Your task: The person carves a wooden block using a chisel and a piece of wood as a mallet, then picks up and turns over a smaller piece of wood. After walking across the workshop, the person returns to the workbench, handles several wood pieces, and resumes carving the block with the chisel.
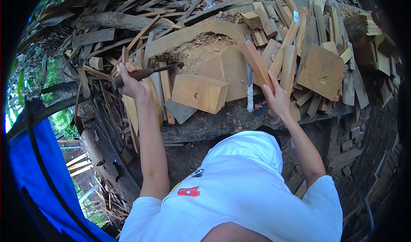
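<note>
My left hand (131, 84) is wrapped round the wooden handle of a chisel (144, 73), whose dark blade points right above the workbench. On the other side, my right hand (277, 97) holds a reddish wooden bar (257, 65) that slants up and to the left. Between the hands sits a wooden block (200, 92) with a small round hole in its front face. Behind it is a larger hollowed piece of wood (188, 37) with shavings in the hollow. A narrow tool with a white-wrapped end (250, 97) lies just left of my right hand.
A square wooden block (321, 72) leans among several planks and offcuts at the right. Scrap wood (93, 37) is heaped at the back left. A blue tarp (43, 169) hangs at the far left, beside a thick log (107, 160).
</note>
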A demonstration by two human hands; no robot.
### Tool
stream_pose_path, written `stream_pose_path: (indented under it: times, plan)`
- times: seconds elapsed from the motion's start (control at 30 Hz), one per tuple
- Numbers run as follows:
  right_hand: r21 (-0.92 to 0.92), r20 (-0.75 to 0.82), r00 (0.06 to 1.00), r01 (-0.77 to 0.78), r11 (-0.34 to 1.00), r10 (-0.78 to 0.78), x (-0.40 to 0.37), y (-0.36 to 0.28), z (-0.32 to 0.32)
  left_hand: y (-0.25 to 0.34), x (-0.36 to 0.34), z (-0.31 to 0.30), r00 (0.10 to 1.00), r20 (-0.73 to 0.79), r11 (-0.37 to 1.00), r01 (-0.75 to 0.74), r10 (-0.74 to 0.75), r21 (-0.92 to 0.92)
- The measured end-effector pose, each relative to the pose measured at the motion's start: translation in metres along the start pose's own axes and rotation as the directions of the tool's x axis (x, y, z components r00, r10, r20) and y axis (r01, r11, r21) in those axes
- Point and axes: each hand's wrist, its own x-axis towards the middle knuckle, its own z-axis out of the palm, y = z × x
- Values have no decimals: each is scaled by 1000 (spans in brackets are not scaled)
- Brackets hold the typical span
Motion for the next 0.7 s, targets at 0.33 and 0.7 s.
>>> stream_pose_path:
  times: [0.33, 0.7]
  plan:
    - [716, 451, 845, -151, 681, -286, -7, -124, -28, 41, -120, 47, 202, 880, 744, -631, 430, -219]
    - [841, 541, 831, -537, 69, -129, -28, -127, -34, 42, -178, -16, -135, 989, 371, -917, 55, -145]
